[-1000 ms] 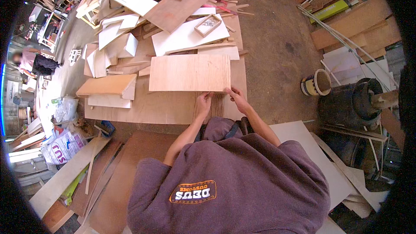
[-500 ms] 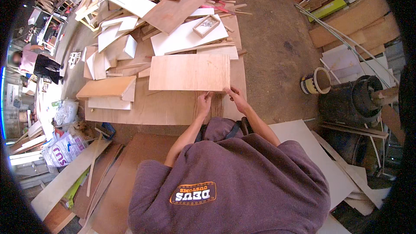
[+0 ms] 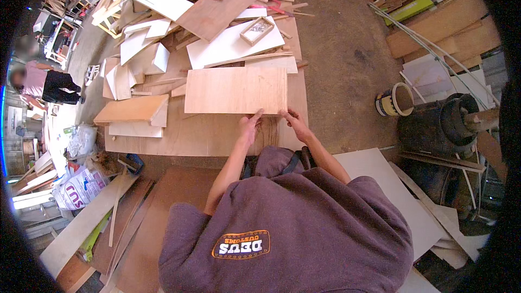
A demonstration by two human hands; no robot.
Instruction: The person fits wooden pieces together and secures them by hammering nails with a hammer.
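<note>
A pale, rectangular wooden board [image 3: 236, 90] lies flat in front of me, near the table's front edge. My left hand [image 3: 249, 127] touches the middle of its near edge, fingers stretched forward and fingertips on the wood. At the near right corner my right hand [image 3: 294, 123] grips the board, with its fingers bent round the edge. What is under the board is mostly hidden. Left of it sits an orange-brown wooden piece [image 3: 133, 109], raised at an angle on a white-edged panel [image 3: 135, 129].
Offcuts cover the table's [image 3: 206, 144] far part, among them a brown panel [image 3: 216, 13] and a white board [image 3: 228, 43] bearing a small box of metal bits [image 3: 257, 31]. A bucket [image 3: 395, 100] and black drum [image 3: 437, 125] stand right. Another person [image 3: 49, 84] is far left.
My left hand has shifted slightly left and forward, its fingers more stretched. The board and my right hand have barely moved. The far-left person has changed posture.
</note>
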